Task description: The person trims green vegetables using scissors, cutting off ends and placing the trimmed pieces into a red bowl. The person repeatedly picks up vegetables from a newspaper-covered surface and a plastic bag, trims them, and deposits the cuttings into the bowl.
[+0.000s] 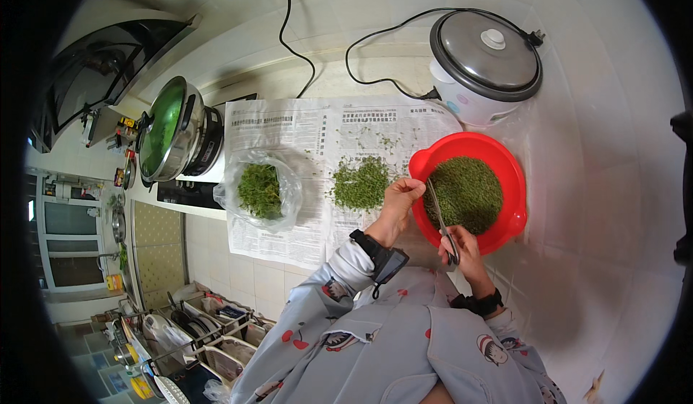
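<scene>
A red plastic basin [518,182] holds a thick layer of small green sprouts [468,193]. Over its left side, my right hand [464,246] grips a pair of metal scissors [439,209] by the handles, blades pointing away from me. Close to the blade tips, my left hand [401,203] has thumb and fingers pinched together at the basin's rim; anything between them is too small to make out. Left of that hand, a loose pile of green sprouts [360,183] lies on spread newspaper [281,133]. Farther left, a clear plastic bag [292,198] stands open with more greens [259,190] inside.
A rice cooker [487,63] with a black power cord [373,34] stands behind the basin. At left, a lidded pot [168,128] sits on a portable cooker [208,141]. A tiled wall [584,187] bounds the right side. Below left is a storage rack [216,333].
</scene>
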A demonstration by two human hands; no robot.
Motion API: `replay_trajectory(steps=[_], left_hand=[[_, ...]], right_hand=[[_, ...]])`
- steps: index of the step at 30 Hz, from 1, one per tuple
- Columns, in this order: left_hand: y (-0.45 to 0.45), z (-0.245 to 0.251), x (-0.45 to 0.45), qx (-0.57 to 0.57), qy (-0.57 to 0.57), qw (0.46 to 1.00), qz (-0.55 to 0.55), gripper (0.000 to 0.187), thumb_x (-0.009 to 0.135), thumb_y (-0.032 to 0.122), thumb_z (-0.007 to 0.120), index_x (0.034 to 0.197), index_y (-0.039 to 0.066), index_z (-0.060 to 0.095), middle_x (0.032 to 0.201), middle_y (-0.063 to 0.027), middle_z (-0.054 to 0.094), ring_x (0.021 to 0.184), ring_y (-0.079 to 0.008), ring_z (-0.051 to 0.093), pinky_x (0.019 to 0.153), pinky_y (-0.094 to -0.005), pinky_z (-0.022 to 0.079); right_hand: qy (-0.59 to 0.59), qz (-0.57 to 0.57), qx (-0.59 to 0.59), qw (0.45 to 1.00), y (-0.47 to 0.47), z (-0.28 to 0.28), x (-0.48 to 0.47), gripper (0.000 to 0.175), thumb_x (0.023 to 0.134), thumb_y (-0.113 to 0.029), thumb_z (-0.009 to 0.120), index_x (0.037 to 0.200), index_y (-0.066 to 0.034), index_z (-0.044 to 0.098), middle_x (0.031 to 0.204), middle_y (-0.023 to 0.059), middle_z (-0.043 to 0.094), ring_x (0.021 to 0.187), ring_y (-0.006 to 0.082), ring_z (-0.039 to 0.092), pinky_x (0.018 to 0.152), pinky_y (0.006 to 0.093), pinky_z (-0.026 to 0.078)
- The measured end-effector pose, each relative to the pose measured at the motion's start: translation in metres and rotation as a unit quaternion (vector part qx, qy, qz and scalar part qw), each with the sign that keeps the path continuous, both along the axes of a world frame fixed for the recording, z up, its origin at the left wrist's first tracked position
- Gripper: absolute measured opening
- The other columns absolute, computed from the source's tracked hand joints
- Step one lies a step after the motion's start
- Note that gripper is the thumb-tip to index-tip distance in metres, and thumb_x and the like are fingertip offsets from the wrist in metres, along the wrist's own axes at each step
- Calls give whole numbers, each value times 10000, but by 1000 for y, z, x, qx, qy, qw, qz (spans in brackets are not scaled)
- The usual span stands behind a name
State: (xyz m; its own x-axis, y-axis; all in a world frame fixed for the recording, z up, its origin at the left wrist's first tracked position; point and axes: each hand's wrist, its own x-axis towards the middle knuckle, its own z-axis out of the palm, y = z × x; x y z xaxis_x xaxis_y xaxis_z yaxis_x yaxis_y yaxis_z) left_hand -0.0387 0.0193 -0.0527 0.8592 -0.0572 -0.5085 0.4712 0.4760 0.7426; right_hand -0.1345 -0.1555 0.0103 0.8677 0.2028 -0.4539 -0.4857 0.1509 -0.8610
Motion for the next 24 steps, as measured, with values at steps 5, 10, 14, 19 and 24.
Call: replay_trajectory(steps=[5,10,14,19,24], left_hand=[[-11,3,-5,11,2,1000,-21,83,832,-13,641,854,66,629,806,7,631,712,-82,564,645,-206,447],[-18,9,-6,6,-5,999,-31,91,831,-16,640,864,68,635,811,10,627,731,-79,564,660,-208,453],[-21,9,-7,17,-3,999,-48,90,835,-17,632,861,69,636,813,7,630,739,-83,569,687,-215,464],[-20,5,-7,-10,1,999,-52,78,841,-8,629,857,68,637,816,6,632,743,-85,572,694,-220,467],[-7,-1,-3,-16,17,1000,-16,79,835,-12,629,844,66,639,801,3,630,722,-89,566,671,-222,461]], right_hand=[[-4,-35,-6,999,-8,0,-2,246,877,-205,617,962,8,528,660,44,570,499,85,509,473,220,392],[-6,-29,-31,999,-14,0,-3,247,878,-208,617,967,5,529,662,42,574,501,84,508,476,220,391],[-4,-29,-24,999,-15,0,-4,244,878,-208,620,965,3,536,658,41,573,501,82,506,475,219,386],[-9,-40,-28,999,-14,-1,-3,244,876,-210,625,959,5,543,653,35,570,496,80,498,472,216,377],[-2,-47,-44,998,-14,-1,-1,241,881,-206,619,974,1,537,651,36,565,503,80,500,474,218,382]])
